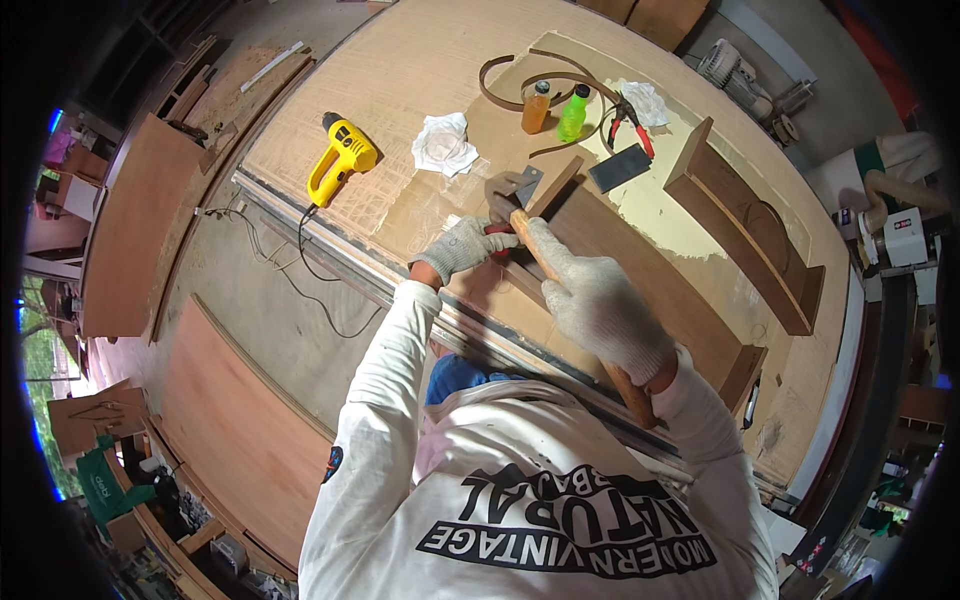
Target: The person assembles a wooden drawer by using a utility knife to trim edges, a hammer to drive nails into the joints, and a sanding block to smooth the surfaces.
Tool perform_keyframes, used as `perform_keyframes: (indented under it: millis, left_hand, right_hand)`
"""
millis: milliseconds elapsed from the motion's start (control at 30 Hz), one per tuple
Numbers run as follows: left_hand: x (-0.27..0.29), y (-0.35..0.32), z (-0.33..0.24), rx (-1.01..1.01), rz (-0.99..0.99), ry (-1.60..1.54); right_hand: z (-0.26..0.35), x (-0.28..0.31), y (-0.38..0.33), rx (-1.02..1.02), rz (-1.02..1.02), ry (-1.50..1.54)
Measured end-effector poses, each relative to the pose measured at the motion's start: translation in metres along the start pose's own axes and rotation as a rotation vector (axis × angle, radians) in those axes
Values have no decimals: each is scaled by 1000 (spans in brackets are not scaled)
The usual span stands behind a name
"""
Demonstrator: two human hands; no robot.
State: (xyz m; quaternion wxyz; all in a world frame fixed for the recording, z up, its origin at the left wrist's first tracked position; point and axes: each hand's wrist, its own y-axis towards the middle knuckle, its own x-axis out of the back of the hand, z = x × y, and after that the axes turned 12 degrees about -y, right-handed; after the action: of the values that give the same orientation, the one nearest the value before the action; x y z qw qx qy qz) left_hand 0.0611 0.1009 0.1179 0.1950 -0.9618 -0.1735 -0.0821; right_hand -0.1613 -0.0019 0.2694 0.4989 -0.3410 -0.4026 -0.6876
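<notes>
My right hand [612, 310], in a pale knitted glove, is closed round the wooden handle of a hammer [535, 245]. The hammer's dark head lies just beyond my left hand. My left hand [452, 248], gloved too, grips a red-handled tool [500, 230], most of it hidden by the fingers and the hammer. A flat grey metal blade [529, 184] shows past the hammer head; whether it belongs to the red handle I cannot tell. Both hands are over the left end of a long brown wooden drawer-like piece [640, 255] with raised end boards.
A yellow heat gun [341, 160] lies left on the worktable [290, 140], its cord hanging over the edge. Beyond are crumpled white paper [444, 145], orange [536, 108] and green [573, 115] bottles, edging strips, red-handled pliers [628, 128], a dark block [620, 168] and another wooden piece [740, 215].
</notes>
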Motion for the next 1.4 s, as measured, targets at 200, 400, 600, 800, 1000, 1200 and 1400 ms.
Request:
perform_keyframes:
  millis: [200,400,600,800,1000,1200,1400]
  left_hand:
    - [-5,24,-3,7,73,33]
    - [10,10,-11,-277,-301,-703]
    - [95,-17,52,-437,-719,-1085]
    - [29,4,112,-58,-297,-59]
    - [-14,28,81,-325,-103,323]
    - [-16,34,77,-132,-40,290]
    - [-17,32,72,-141,-44,396]
  right_hand:
    - [-11,-5,-7,-22,-134,38]
    - [-27,12,-65,-458,-93,339]
    - [-32,10,-141,-807,404,504]
    - [-63,-93,-190,-529,432,355]
    - [-70,-99,-184,-590,555,383]
    - [-82,-106,-193,-560,532,421]
    - [-79,-97,-187,-647,573,446]
